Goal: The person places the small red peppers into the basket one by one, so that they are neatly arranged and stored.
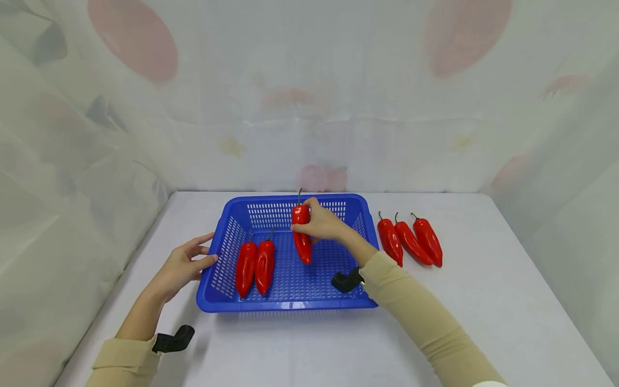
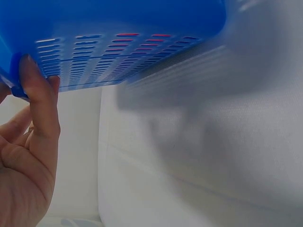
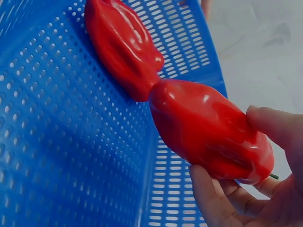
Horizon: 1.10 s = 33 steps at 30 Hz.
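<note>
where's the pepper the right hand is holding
In the head view, that red pepper is held over the middle of the blue basket, right of the two peppers lying inside.

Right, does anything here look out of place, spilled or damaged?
Nothing stands out. Two red peppers lie side by side in the blue basket, the right hand holds another pepper over it, and three more peppers lie on the table to its right. I see no spill or damage.
</note>
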{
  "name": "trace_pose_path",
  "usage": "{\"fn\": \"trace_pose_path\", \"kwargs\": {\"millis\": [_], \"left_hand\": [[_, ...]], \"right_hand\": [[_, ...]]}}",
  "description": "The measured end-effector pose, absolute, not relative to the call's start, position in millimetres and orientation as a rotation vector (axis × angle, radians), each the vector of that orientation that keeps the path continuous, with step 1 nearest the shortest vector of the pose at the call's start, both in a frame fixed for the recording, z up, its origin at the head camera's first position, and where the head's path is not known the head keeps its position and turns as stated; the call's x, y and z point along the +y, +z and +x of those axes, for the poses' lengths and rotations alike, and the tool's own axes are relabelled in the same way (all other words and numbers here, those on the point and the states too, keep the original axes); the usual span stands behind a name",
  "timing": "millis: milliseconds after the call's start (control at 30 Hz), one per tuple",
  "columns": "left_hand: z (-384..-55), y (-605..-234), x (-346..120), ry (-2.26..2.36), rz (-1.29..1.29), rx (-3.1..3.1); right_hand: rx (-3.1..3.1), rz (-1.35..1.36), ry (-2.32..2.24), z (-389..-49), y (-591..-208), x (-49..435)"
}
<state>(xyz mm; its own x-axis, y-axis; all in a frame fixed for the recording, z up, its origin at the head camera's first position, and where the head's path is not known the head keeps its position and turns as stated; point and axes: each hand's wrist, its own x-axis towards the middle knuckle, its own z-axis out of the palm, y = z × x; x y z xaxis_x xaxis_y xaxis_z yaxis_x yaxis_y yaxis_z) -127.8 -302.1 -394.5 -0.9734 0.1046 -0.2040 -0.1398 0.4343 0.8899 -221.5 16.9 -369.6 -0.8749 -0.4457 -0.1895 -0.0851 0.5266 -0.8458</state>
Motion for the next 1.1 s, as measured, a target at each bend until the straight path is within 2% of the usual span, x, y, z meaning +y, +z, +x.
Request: {"fn": "trace_pose_path", "kwargs": {"millis": [1100], "left_hand": [[-128,-397,-304,1.559,-0.004,2.471]], "right_hand": [[2.226,-0.352,-1.093,-220,-401,-9]]}}
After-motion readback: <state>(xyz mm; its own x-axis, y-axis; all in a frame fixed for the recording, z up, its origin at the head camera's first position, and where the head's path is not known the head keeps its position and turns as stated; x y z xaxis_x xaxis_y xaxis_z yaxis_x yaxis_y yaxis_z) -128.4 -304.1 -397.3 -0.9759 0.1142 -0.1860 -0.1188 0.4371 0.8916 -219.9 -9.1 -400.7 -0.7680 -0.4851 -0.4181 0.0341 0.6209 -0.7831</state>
